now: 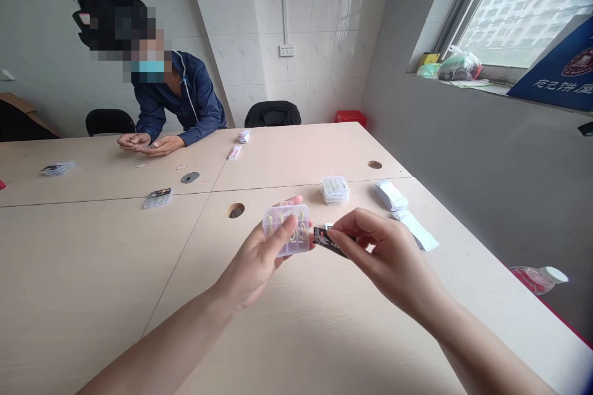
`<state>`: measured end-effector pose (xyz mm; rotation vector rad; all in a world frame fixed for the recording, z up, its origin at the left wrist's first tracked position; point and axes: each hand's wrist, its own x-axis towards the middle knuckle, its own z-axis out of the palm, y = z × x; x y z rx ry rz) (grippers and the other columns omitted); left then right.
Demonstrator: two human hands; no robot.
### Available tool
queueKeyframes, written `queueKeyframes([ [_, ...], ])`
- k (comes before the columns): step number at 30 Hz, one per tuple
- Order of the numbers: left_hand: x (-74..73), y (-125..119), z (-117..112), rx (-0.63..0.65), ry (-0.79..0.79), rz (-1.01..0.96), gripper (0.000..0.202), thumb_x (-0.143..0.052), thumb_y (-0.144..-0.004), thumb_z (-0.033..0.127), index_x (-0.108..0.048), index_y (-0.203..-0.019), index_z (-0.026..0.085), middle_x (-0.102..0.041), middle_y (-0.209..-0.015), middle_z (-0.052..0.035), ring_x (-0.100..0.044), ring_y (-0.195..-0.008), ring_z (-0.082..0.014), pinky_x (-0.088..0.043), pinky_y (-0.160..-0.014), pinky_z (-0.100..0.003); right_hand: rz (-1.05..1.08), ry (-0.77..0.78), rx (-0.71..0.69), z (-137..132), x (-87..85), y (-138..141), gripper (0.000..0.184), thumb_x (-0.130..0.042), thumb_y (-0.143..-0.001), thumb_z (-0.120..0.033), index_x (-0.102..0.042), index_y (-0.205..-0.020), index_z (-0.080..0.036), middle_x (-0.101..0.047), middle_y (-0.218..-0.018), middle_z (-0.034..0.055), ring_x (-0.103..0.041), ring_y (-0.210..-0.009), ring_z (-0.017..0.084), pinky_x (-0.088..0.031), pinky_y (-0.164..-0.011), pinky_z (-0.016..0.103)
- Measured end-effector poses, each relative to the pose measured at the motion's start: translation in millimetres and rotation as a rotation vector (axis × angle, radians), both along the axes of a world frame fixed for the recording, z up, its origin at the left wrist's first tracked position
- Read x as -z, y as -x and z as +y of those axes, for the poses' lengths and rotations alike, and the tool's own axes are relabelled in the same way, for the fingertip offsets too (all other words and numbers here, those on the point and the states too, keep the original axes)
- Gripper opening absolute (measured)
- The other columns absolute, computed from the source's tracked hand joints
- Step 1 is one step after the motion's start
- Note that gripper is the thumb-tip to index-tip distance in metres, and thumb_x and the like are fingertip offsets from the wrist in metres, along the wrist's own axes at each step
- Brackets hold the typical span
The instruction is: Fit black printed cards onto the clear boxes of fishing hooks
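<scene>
My left hand (pixel 264 247) holds up a clear plastic compartment box (pixel 303 241), its thumb lying across the front. Small gold-coloured pieces show inside the box; their kind is too small to tell. Just to the right, my right hand (pixel 375 241) pinches a black printed card (pixel 327 239) between thumb and fingers. The card's left end points at the box's right side, a small gap apart. Part of the card is hidden by my fingers. Beyond my hands stands a stack of similar clear boxes (pixel 336 190) on the table.
Stacked white cards or strips (pixel 393 197) lie on the table (pixel 222 333) to the right. Across it, a person in a dark blue jacket (pixel 204 95) leans on the tabletop, hands together. A cable hole (pixel 236 210) and a packed box with black label (pixel 158 198) are left of centre.
</scene>
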<state>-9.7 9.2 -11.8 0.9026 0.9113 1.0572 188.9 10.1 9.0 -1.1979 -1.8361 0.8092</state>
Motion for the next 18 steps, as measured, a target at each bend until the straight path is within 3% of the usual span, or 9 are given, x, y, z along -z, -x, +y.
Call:
queueKeyframes([
  [3,3.4,-0.6,1.7,-0.016,0.003,-0.04,0.055,-0.047,-0.09,0.059,-0.05,-0.136,0.029,-0.066,-0.118,-0.0069,-0.062,-0.111,-0.0231,-0.042,-0.105,-0.04,-0.097,-0.118,0.036,-0.2,1.3,-0.8,0.018,-0.058,-0.09,-0.025,-0.059,-0.072,-0.022,-0.062,-0.07,-0.0001,-0.049,-0.056,0.013,-0.039,-0.049,0.027],
  [8,3.0,-5.6,1.3,-0.054,0.0,-0.129,0.06,-0.034,-0.092,0.063,-0.054,-0.132,0.022,-0.068,-0.112,-0.01,-0.063,-0.106,-0.0251,-0.051,-0.096,-0.046,-0.124,-0.129,0.095,-0.3,-2.0,-3.1,0.016,-0.057,-0.09,-0.023,-0.061,-0.074,-0.021,-0.062,-0.071,-0.0003,-0.05,-0.057,0.012,-0.04,-0.05,0.027],
  [12,3.1,-10.0,-2.1,-0.008,0.066,-0.171,0.053,-0.035,-0.095,0.057,-0.053,-0.132,0.024,-0.068,-0.114,-0.01,-0.064,-0.101,-0.0249,-0.055,-0.088,-0.048,-0.06,-0.045,0.055,-1.3,-0.5,-0.6,0.013,-0.064,-0.086,-0.028,-0.06,-0.076,-0.021,-0.062,-0.073,-0.0006,-0.05,-0.059,0.013,-0.04,-0.051,0.027],
  [18,4.0,-15.8,-8.2,0.094,0.133,-0.262,0.044,-0.037,-0.098,0.046,-0.05,-0.136,0.027,-0.066,-0.123,-0.0082,-0.062,-0.112,-0.0268,-0.052,-0.094,-0.048,0.145,0.166,-0.087,-3.8,8.9,8.3,0.017,-0.07,-0.082,-0.032,-0.057,-0.079,-0.021,-0.063,-0.075,-0.0011,-0.054,-0.063,0.013,-0.044,-0.053,0.026],
])
